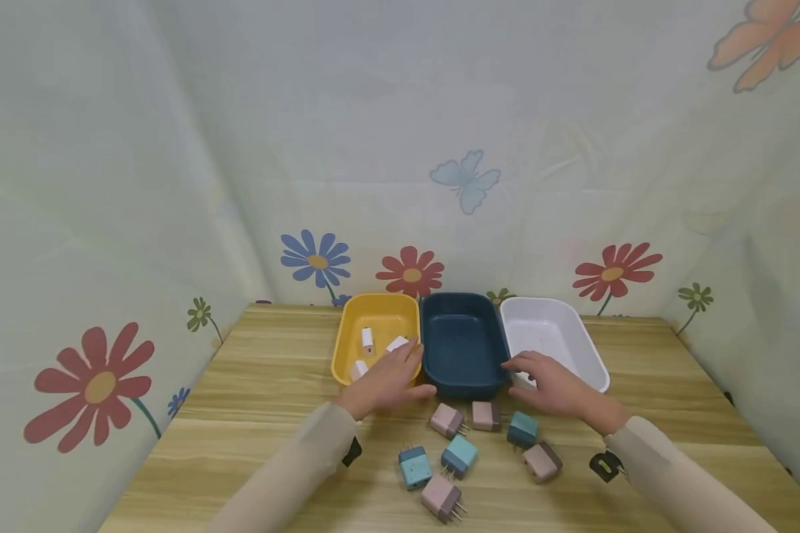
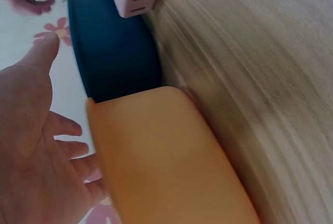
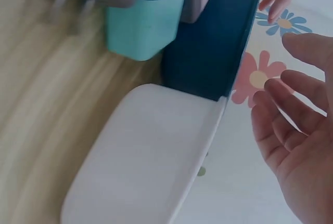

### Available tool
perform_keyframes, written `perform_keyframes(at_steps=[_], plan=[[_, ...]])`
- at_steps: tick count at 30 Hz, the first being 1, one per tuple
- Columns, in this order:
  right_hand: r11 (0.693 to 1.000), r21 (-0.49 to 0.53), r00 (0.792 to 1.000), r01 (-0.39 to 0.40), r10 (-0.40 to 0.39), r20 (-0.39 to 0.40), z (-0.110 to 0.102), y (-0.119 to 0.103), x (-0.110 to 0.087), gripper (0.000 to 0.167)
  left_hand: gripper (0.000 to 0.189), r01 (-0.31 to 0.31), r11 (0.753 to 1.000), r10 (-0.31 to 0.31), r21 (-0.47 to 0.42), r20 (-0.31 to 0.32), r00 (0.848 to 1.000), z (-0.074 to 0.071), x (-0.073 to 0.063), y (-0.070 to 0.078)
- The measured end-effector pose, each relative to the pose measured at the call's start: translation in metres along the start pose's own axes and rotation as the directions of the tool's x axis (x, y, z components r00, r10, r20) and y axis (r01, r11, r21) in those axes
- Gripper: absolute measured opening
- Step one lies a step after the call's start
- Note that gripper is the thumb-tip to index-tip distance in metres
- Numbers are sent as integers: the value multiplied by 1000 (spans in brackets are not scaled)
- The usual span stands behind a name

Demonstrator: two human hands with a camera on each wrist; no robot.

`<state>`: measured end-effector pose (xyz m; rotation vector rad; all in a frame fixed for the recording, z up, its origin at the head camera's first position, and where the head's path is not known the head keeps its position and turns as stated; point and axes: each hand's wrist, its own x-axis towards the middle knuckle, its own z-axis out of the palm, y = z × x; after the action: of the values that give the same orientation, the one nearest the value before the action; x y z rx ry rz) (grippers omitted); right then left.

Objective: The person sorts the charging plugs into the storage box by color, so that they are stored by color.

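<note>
My left hand [image 1: 388,381] hovers over the near right corner of a yellow bin [image 1: 378,302], fingers extended and thumb spread; the left wrist view shows nothing in its palm. Inside that bin lie small white chargers [image 1: 367,339], one partly hidden by the fingers. Over the near left corner of a white bin [image 1: 590,348], my right hand [image 1: 553,385] hangs with fingers loosely bent and no object in them. A white bit shows under these fingers, too small to make out. Between the hands stands a dark blue bin [image 1: 463,340] with a bare floor.
In front of the bins, several pink plug chargers [image 1: 442,494] and three teal plug chargers [image 1: 460,454] lie scattered on the wooden table [image 1: 267,385], some with prongs showing. A flowered cloth backdrop [image 1: 373,148] rises right behind the bins and along both sides.
</note>
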<state>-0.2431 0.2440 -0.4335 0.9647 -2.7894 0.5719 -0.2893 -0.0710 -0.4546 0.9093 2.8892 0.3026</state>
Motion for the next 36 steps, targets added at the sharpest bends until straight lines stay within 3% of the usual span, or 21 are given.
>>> perform_keyframes(at_steps=[5,12,18,22,31,36], plan=[[998,56,1000,-18,17,26,0,4,-16,35,96,13,1000,-13,6,-3,1000,5,10,-2],[991,107,996,83,-80,-31,7,7,-36,27,102,45,999,-45,28,-3,999,15,23,-5],[990,144,995,2,-17,102,12,12,-55,31,103,53,999,-53,7,1,999,18,28,-5],[986,168,986,-12,-17,167,15,16,-63,39,103,62,998,-62,6,8,998,18,30,-3],[983,183,975,-9,-32,220,18,17,-72,46,99,59,998,-59,-12,24,998,16,29,-1],[980,190,979,66,-101,179,24,20,-76,45,98,62,998,-61,-15,27,998,16,29,0]])
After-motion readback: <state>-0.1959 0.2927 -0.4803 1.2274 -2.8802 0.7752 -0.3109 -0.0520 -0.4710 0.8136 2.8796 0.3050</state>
